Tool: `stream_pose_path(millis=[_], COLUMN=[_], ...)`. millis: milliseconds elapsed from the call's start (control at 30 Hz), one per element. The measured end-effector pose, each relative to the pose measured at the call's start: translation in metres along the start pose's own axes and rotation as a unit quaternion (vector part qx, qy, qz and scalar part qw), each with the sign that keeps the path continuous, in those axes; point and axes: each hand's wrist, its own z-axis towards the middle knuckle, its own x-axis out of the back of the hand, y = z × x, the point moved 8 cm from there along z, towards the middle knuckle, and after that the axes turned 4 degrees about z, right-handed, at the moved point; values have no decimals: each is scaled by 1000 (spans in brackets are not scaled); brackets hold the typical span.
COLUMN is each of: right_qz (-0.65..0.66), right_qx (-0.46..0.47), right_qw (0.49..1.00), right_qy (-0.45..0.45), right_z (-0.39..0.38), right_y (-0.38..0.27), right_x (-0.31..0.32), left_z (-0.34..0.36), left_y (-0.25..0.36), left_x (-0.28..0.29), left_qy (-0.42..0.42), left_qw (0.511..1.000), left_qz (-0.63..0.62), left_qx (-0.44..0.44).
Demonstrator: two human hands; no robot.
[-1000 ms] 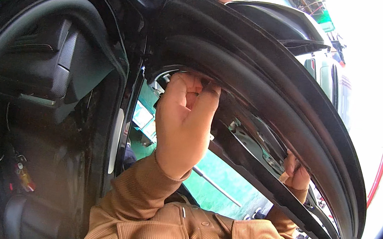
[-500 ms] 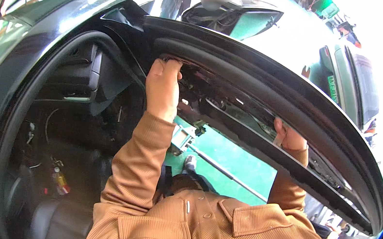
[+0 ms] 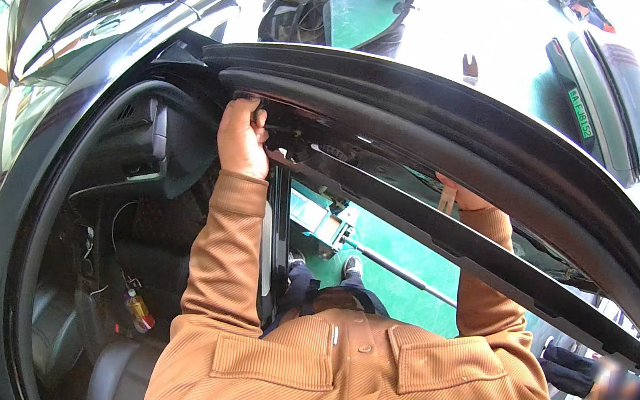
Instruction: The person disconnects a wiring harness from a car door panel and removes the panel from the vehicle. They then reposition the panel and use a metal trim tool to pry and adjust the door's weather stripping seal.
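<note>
A dark car door [image 3: 395,133] stands open in front of me, seen from above, with a long dark trim strip [image 3: 447,226] running along its inner side. My left hand [image 3: 245,139] is at the door's front end, its fingers curled in under the thick upper edge and the tips hidden. Farther right, my right hand [image 3: 464,196] reaches between the strip and the upper edge, partly covered. It holds a flat beige forked pry tool [image 3: 448,197], prongs pointing down. Beyond the door's edge a brown forked shape [image 3: 470,67] shows; whether it is a reflection I cannot tell.
On my left lie the car's dark cabin and a black seat [image 3: 124,373], with a small bottle [image 3: 140,312] on the floor. A jack with a long handle [image 3: 400,271] rests on the green floor below. A side mirror [image 3: 354,12], another car [image 3: 596,100] and other people are beyond.
The door, cabin and my left hand have shifted in the picture as my view moved. My right hand is tucked farther under the door's upper edge, and the tool's prongs now show clearly.
</note>
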Motion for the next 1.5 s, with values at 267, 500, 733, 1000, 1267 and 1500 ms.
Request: stream_pose_path(millis=[267, 500, 733, 1000, 1267, 1500], right_qz=[-337, 15, -129, -267, -375, -381], right_qx=[62, -168, -159, -21, -69, -43], right_qw=[939, 985, 963, 962, 924, 923], right_qy=[8, 21, -177, -46, -18, -18], right_z=[-11, -76, -101, -14, 13, 20], right_y=[-32, -4, -23, -80, -82, -89], right_x=[-23, -108, -221, -282, -288, -294], left_z=[1, 3, 2, 8, 12, 9], left_y=[-2, -3, -9, -17, -23, -20], left_x=[15, 13, 10, 12, 11, 9], left_qy=[-115, -126, -167, -184, -205, -202], left_qw=[993, 991, 984, 976, 970, 972], left_qz=[-25, -35, -62, -111, -128, -115], left_qx=[24, -3, 16, 26, 39, 35])
